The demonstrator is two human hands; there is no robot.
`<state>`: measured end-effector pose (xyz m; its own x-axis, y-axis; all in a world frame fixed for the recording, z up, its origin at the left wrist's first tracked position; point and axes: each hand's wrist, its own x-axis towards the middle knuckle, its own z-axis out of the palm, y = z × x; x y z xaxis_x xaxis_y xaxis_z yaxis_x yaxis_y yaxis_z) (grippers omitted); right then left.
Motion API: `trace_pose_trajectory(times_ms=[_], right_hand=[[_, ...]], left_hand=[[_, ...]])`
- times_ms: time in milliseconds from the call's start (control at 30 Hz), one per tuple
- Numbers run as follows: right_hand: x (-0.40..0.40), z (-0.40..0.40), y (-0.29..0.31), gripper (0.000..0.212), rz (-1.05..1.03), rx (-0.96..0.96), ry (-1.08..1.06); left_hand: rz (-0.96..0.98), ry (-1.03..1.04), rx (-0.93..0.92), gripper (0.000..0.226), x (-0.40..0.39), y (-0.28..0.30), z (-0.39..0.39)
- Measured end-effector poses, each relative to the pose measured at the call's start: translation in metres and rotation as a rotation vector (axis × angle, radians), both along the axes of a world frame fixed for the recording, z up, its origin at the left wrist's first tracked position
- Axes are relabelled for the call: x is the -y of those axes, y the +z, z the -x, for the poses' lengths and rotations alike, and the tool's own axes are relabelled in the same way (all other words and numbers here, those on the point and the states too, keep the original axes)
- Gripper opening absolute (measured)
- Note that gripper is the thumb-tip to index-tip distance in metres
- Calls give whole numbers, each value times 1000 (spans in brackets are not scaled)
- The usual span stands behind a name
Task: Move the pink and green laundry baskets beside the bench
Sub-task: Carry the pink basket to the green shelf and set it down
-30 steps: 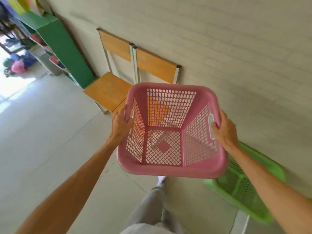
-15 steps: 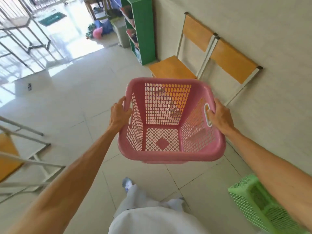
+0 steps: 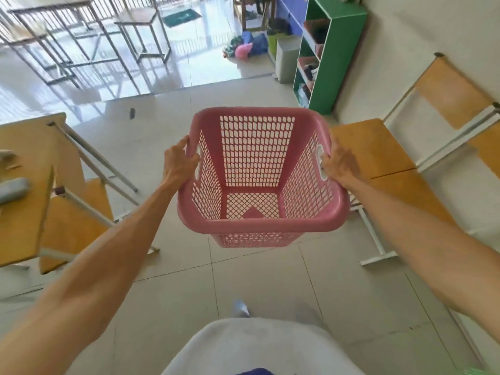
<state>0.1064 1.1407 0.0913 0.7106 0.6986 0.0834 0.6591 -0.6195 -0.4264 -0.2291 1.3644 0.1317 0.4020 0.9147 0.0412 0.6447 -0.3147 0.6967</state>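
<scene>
Head cam: left hand (image 3: 177, 163) & right hand (image 3: 338, 165) grip pink basket (image 3: 259, 223).

The basket (image 3: 261, 174) hangs above the floor (image 3: 251, 288) between the left hand (image 3: 178, 162) and the right hand (image 3: 338, 165), each at a side rim. Right of it the bench (image 3: 376, 147) stands against the wall (image 3: 400, 44), with the shelf (image 3: 334, 55) beyond along that wall. A desk (image 3: 24, 190) stands left, and tables (image 3: 89, 31) lie far ahead.
</scene>
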Motion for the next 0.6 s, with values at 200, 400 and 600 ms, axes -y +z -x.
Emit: trace_pose_trajectory(times_ms=[200, 400, 600], right_hand=[[-114, -10, 5, 43, 25, 27, 27], [-211, -56, -11, 45, 31, 52, 56], [-314, -127, -33, 47, 98, 27, 63]], left_hand=[[-75, -34, 13, 47, -108, 14, -2], [-56, -38, 3, 50, -207, 0, -43], [21, -15, -30, 54, -309, -25, -117]])
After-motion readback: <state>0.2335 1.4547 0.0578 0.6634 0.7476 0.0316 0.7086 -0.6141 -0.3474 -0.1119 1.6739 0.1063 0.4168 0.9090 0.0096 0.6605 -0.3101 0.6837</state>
